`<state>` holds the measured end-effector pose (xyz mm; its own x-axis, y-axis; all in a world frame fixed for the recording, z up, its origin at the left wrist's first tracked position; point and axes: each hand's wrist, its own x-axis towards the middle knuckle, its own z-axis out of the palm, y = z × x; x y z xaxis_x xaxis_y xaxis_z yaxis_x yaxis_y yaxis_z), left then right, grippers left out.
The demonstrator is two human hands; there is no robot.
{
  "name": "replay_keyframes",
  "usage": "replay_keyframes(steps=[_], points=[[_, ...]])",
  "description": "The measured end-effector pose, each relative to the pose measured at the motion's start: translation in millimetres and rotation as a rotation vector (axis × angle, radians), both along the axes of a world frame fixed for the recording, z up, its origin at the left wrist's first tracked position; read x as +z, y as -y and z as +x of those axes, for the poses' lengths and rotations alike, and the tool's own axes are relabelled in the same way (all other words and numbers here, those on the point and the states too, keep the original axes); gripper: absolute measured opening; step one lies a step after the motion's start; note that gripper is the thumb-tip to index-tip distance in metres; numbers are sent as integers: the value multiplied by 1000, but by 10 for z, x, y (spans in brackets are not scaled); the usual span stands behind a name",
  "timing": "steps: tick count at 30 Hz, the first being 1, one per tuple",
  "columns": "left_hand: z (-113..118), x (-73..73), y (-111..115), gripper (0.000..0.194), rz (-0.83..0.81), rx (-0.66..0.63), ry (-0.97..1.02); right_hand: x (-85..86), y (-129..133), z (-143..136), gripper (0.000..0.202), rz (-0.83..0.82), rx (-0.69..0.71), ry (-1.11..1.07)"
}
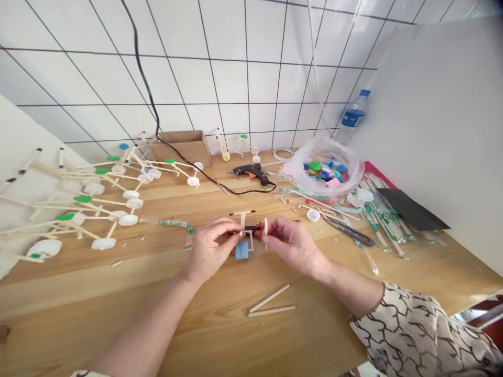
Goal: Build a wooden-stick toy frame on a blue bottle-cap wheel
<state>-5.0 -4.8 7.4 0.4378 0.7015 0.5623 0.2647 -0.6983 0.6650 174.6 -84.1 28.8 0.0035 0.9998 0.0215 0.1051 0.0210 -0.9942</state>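
My left hand (214, 248) is closed, thumb and forefinger pinched at the left side of a small stick frame (242, 215). What sits between those fingertips is too small to make out. My right hand (294, 245) pinches a short wooden stick (266, 226), held upright beside the frame. Between the hands lies a red and black tool (256, 228), partly hidden by the frame and fingers. Just below, a blue block-like piece (241, 250) stands against the frame. Nearer to me, two loose wooden sticks (272, 311) rest on the wooden table (220, 330).
Several stick models with white caps (128, 220) fill the left. A glue gun (251, 172), cardboard box (184, 146) and bag of coloured caps (328, 165) stand behind. To the right lie a utility knife (353, 233), wrapped sticks (383, 214) and a black sheet (412, 208).
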Motion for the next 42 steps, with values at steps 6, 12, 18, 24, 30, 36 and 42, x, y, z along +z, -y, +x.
replay_keyframes(steps=[6, 12, 18, 24, 30, 36, 42], points=[[-18, -24, -11, 5, -6, -17, -4, 175, -163, -23, 6, 10, 8, 56], [-15, 9, 6, 5, -7, -4, -8, 401, -538, -44, 6, 114, 57, 127], [-6, 36, 20, 6, 6, -8, -33, 387, -722, -117, 7, 161, 115, 102], [-52, 19, 23, 10, -37, -35, -62, 207, -751, -102, 11, 91, 138, 149], [-69, 11, 15, 14, -60, -48, -69, 152, -769, -90, 14, 102, 156, 208], [-43, 55, 36, 14, -76, -39, -66, 133, -763, -89, 13, 145, 171, 270], [-43, 58, 42, 9, -76, -18, -70, 143, -770, -94, 13, 134, 176, 275]])
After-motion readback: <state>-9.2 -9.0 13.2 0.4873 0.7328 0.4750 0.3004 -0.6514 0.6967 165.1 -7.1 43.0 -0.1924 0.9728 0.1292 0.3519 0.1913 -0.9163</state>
